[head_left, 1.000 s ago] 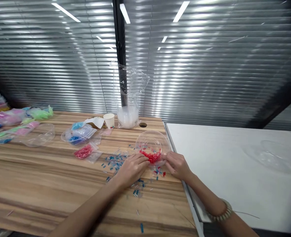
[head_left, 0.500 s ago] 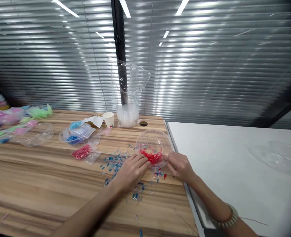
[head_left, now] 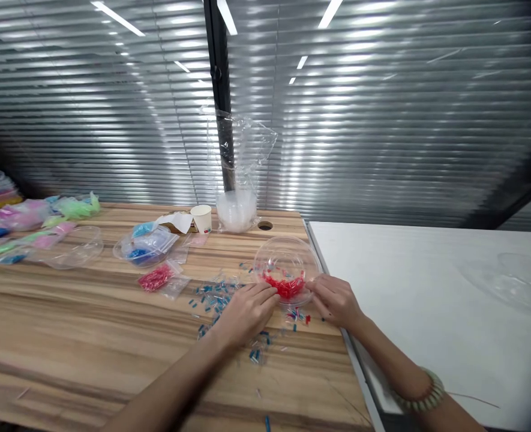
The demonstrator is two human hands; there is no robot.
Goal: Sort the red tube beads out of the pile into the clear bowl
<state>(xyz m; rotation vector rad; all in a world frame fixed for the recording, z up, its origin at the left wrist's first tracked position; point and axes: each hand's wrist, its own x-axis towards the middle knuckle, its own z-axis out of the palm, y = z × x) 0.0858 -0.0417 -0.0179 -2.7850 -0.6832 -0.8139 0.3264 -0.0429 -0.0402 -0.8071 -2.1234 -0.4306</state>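
Note:
A clear plastic bowl (head_left: pixel 269 247) stands near the right edge of the wooden table, with a heap of small red tube-like pieces (head_left: pixel 288 288) along its near side. My left hand (head_left: pixel 251 307) is closed at the bowl's near left rim, fingertips beside the red pieces. Opposite it, my right hand (head_left: pixel 336 300) pinches the near right rim. Small blue and clear capsule-like pieces (head_left: pixel 218 295) lie scattered on the wood left of the bowl and under my left hand. Several red and blue bits (head_left: pixel 297 315) lie just in front of the bowl.
Left of the bowl are a bag of pink-red pieces (head_left: pixel 156 278) and a clear bowl of blue bags (head_left: pixel 146 245). Behind stand a paper cup (head_left: pixel 202 218) and a bag of stacked clear bowls (head_left: pixel 237 210). A white table (head_left: pixel 409 288) adjoins on the right.
The whole view has shifted slightly, so everything appears a little further right. Both hands keep their places at the bowl's rim; the red pieces look much the same.

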